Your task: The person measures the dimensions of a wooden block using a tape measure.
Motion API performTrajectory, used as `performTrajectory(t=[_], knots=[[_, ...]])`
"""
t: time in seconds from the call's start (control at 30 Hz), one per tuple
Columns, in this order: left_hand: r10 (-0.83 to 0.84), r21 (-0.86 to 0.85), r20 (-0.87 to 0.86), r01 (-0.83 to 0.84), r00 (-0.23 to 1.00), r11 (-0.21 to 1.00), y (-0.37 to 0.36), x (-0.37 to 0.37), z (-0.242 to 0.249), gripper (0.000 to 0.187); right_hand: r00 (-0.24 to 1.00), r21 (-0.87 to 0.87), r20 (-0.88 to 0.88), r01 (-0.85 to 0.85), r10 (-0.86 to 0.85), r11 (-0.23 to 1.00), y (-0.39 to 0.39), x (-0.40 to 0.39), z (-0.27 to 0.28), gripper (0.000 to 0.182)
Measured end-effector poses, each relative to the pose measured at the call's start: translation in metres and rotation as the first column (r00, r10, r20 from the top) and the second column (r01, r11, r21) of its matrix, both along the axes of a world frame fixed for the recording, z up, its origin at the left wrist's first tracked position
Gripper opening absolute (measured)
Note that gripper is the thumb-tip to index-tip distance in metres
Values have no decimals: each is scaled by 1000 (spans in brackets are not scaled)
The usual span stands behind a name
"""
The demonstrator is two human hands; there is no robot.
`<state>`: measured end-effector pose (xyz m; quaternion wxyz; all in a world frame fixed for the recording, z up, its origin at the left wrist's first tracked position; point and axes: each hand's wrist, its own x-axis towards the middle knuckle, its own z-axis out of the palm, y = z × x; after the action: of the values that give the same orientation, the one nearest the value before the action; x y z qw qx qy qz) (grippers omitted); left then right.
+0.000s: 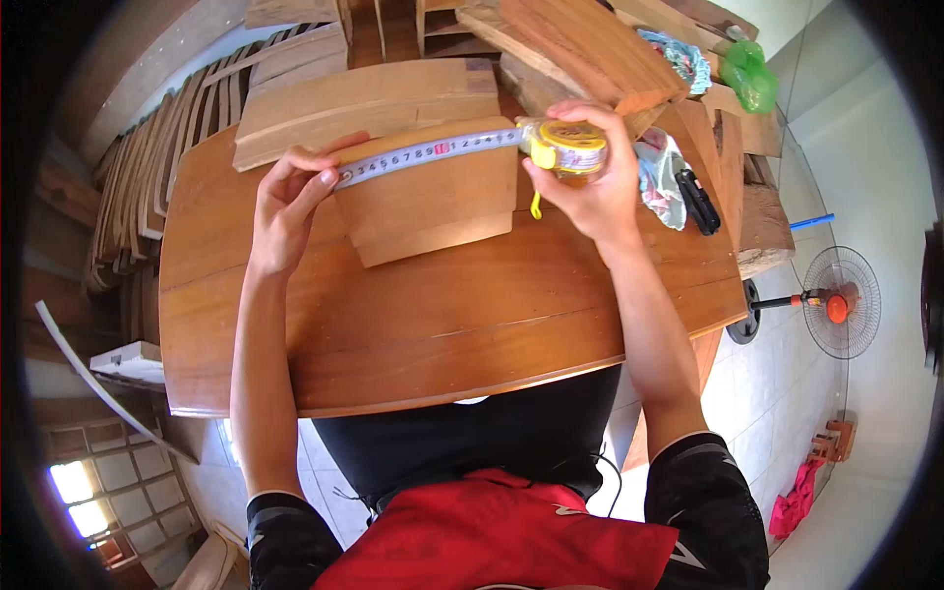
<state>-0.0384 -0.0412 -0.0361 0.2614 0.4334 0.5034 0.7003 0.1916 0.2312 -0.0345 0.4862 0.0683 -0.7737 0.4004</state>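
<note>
A tape measure with a yellow and clear case sits in my right hand, whose fingers wrap round it. Its pale blade runs out leftward along the upper part of a wooden board. At the blade's far end, my left hand pinches the tip between thumb and fingers at the board's left edge. The board has a stepped lower edge and lies on a brown wooden table. A yellow strap hangs below the tape case.
Behind the board lies a curved wooden piece. Thick planks are piled at the back right. A black-handled tool and a crumpled plastic bag lie right of my right hand. Boards stand stacked at left; a fan stands at right.
</note>
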Motion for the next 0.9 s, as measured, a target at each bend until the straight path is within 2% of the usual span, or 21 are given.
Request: performTrajectory(t=[0.1,0.17,0.27,0.6,0.7,0.9], knots=[[-18,7,38,18,999,1000,-4,-6,-7,2,1000,-129,-7,9,-10,992,-8,0,-3,58],[-42,25,0,42,999,999,-2,-3,-3,9,995,16,-74,64,-63,998,-3,-3,-2,56],[-138,64,29,136,990,989,-1,-1,0,19,991,78,-82,111,-105,991,-5,0,3,56],[-29,25,-146,32,989,999,-6,-6,6,26,984,139,-125,145,-128,980,-6,-1,1,57],[-1,-76,-278,-22,961,997,-12,-6,15,27,984,128,-130,135,-119,982,-5,-2,-2,57],[13,-73,-186,-27,982,997,-10,-5,11,30,985,167,-112,152,-134,974,-13,-1,3,57]])
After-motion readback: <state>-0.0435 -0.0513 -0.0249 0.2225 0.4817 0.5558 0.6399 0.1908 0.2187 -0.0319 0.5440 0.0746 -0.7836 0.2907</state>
